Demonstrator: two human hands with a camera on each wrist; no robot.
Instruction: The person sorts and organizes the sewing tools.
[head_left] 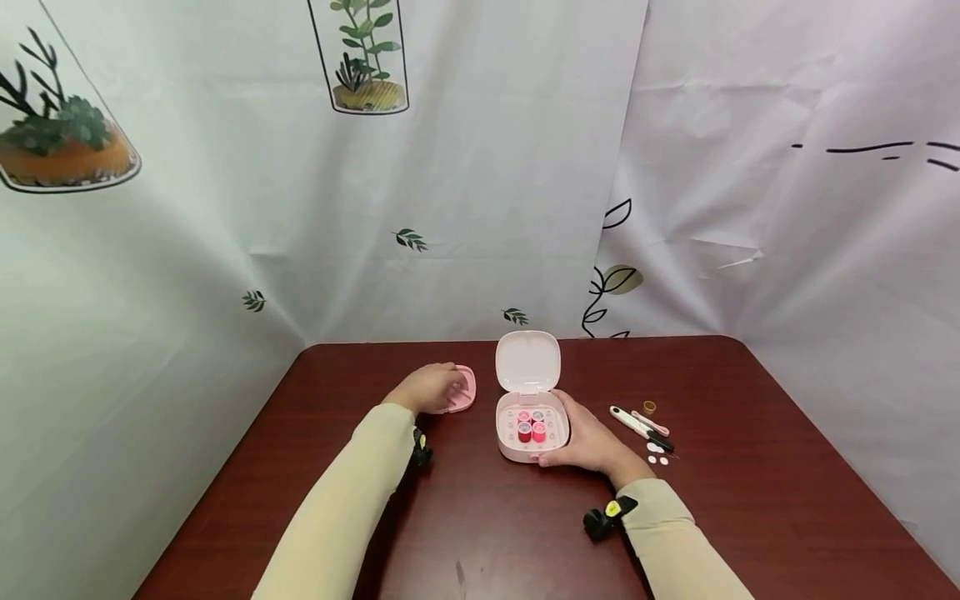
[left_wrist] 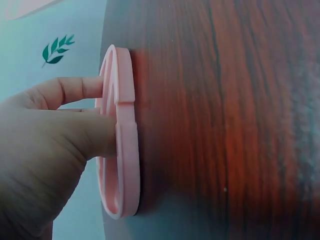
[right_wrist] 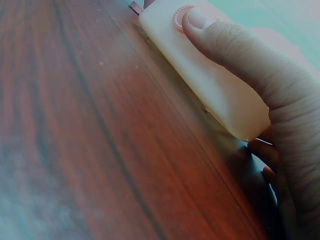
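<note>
A pale pink sewing box point(head_left: 506, 446) stands on the table with its lid point(head_left: 528, 361) raised. Several thread spools point(head_left: 532, 427) in pinks, red and grey sit upright on its pegged base. My right hand point(head_left: 591, 435) grips the box's right side, the thumb point(right_wrist: 220, 40) on the front by a round pink button point(right_wrist: 180, 19) and the fingers around the side. To the left, a shallow pink tray point(head_left: 471, 390) lies flat. My left hand point(head_left: 431, 388) reaches down into it; thumb and fingertips are behind the tray's wall point(left_wrist: 129, 165), so whether they pinch anything is hidden.
Right of the box lie a white-and-black seam ripper point(head_left: 632, 421), a small pink tool point(head_left: 651, 423), a gold ring-shaped thimble point(head_left: 649, 407) and several white buttons point(head_left: 656, 448). The dark red table point(head_left: 480, 533) ends at a white patterned curtain point(head_left: 465, 167).
</note>
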